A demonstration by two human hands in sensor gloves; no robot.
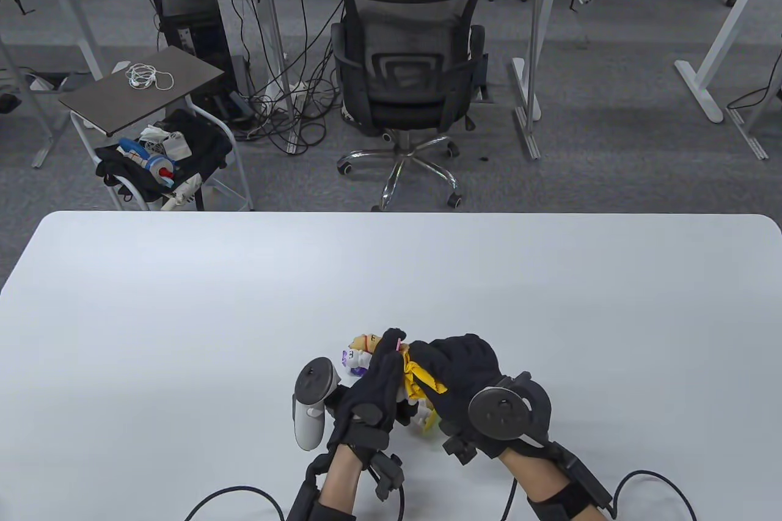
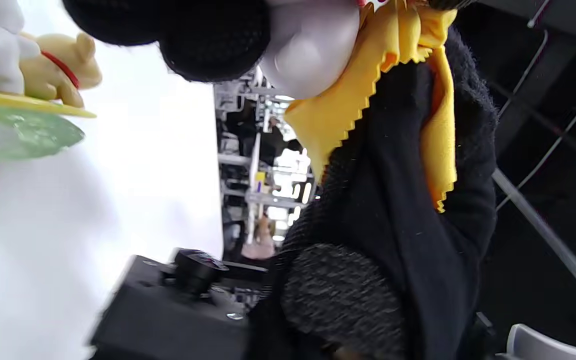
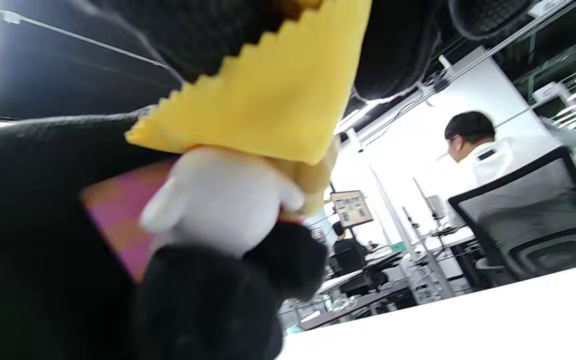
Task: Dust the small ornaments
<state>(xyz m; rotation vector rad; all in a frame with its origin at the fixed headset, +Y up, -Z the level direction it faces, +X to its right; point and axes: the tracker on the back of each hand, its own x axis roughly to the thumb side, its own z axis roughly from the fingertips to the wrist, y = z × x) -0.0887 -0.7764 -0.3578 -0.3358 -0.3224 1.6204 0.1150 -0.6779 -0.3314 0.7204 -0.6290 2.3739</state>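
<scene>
My left hand [image 1: 382, 371] grips a small white figurine [image 3: 223, 200] above the table near the front edge. My right hand [image 1: 455, 368] holds a yellow cloth [image 1: 421, 379] and presses it against the figurine; the cloth also shows in the left wrist view [image 2: 368, 80] and the right wrist view [image 3: 268, 95]. Other ornaments lie on the table beside the hands: a tan dog with a red collar [image 1: 365, 342], also in the left wrist view [image 2: 60, 70], a white and purple figure [image 1: 355, 360], and a green and yellow piece [image 2: 23, 125].
The white table [image 1: 183, 301] stretches wide to the left, right and far side. Beyond it stands an office chair [image 1: 406, 81] with a person seated, and a small cart [image 1: 153, 118] to the left.
</scene>
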